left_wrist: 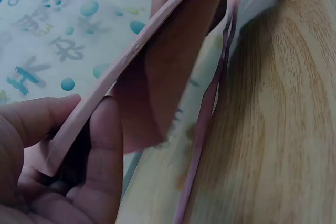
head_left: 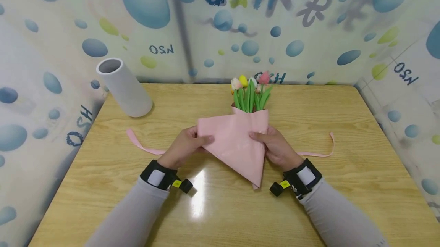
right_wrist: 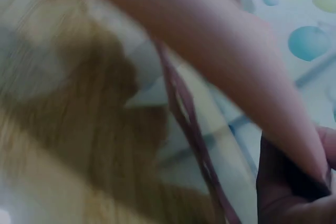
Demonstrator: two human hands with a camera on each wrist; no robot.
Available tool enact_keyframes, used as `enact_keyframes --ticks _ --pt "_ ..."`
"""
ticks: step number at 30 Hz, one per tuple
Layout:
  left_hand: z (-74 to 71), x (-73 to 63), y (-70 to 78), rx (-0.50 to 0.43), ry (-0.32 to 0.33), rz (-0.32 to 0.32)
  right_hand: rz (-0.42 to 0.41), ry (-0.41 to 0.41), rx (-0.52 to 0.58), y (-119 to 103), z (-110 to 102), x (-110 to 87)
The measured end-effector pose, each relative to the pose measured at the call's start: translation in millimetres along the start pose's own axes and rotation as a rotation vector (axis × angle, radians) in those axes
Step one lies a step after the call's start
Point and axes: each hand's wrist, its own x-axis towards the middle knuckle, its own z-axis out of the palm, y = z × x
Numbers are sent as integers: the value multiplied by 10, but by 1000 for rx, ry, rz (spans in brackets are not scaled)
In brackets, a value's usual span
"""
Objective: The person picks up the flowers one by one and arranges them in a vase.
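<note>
Pink wrapping paper (head_left: 237,140) is folded in a cone around a bunch of tulips (head_left: 249,90) with pink, yellow and white heads and green leaves. My left hand (head_left: 187,144) pinches the paper's left corner, thumb in front and fingers behind. At the right side of the cone my right hand (head_left: 278,146) grips the paper, thumb across its front. In the left wrist view the paper edge runs between thumb and fingers of the left hand (left_wrist: 68,156). The right wrist view shows the rolled paper side (right_wrist: 231,51) in the right hand (right_wrist: 299,187).
A pink ribbon (head_left: 146,149) lies across the wooden table (head_left: 343,201) behind the bouquet, its ends showing left and right. At the back left stands a white cylindrical vase (head_left: 125,90). A wall with blue and green spots (head_left: 213,41) borders the table's far edge.
</note>
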Motion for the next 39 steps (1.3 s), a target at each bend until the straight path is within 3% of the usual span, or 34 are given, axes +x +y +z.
enact_keyframes --ticks 5,8,14,18,24,26,29,32,36,39 --pt "-12 -15 17 -3 24 3 28 32 -33 49 38 43" --pt "2 -15 27 -55 23 16 42 42 -53 60 59 69" --pt "129 -46 21 -110 -48 28 59 59 -75 75 110 122" --pt "280 -75 0 -57 -86 17 67 51 -84 63 153 153" --pt "456 -133 24 3 -31 6 68 10 -74 36 164 157" --pt "503 -157 48 40 -9 28 62 -19 -93 3 150 122" --pt "578 -212 100 96 30 76 34 -46 -165 -63 121 71" --pt "674 -261 162 140 35 126 -16 -32 -305 -146 68 27" --pt "822 -272 205 243 -42 176 -87 22 -442 -284 -29 -27" --pt "943 -242 208 362 -138 238 -156 73 -435 -406 -85 -92"
